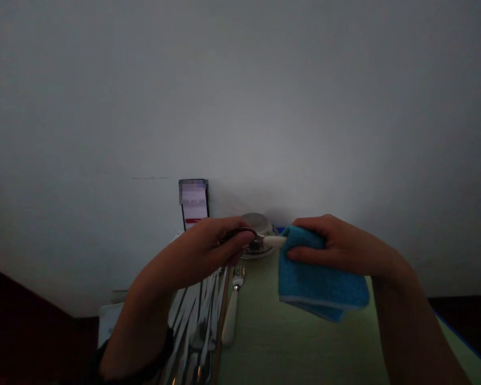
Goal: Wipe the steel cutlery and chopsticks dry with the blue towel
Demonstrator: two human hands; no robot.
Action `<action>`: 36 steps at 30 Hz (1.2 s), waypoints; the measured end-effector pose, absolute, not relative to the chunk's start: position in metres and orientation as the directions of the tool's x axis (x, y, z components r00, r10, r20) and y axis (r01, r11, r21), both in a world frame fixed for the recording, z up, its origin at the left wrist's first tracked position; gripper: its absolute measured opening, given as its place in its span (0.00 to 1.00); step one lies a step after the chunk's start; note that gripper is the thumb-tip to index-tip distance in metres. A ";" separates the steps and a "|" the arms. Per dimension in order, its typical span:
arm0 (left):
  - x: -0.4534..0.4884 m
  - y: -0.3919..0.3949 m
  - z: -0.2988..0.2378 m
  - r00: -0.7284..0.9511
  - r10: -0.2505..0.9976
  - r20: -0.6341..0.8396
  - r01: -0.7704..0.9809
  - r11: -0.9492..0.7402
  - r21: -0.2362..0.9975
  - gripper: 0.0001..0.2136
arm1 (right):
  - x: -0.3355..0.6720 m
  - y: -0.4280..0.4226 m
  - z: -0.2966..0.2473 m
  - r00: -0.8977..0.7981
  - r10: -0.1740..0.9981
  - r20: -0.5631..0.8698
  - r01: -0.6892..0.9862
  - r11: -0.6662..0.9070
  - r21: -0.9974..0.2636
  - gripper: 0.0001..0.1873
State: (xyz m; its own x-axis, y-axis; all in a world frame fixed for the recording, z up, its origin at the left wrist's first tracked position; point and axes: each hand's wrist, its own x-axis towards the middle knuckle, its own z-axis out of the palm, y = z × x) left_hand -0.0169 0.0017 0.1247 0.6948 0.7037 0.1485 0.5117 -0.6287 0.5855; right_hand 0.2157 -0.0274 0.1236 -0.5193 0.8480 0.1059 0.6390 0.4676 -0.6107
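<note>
My left hand [208, 248] is closed around the metal bowl end of a spoon [260, 239] with a white handle, held level above the table. My right hand [336, 246] grips a folded blue cloth [318, 280], and the cloth wraps the tip of the spoon's white handle. Both hands hover over the pale green table mat [272, 342]. Below my left hand lie several pieces of cutlery [202, 321], among them a fork with a white handle [233, 313].
A phone [194, 206] with a lit screen leans against the white wall. A small metal bowl [258, 227] stands behind the spoon. A white object [108, 321] sits at the table's left edge. Dark areas flank the table.
</note>
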 end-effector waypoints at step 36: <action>-0.020 0.000 0.129 0.602 0.795 0.074 0.433 -0.402 0.807 0.12 | 0.211 -0.030 0.126 -0.547 0.821 0.161 0.638 0.534 -0.554 0.13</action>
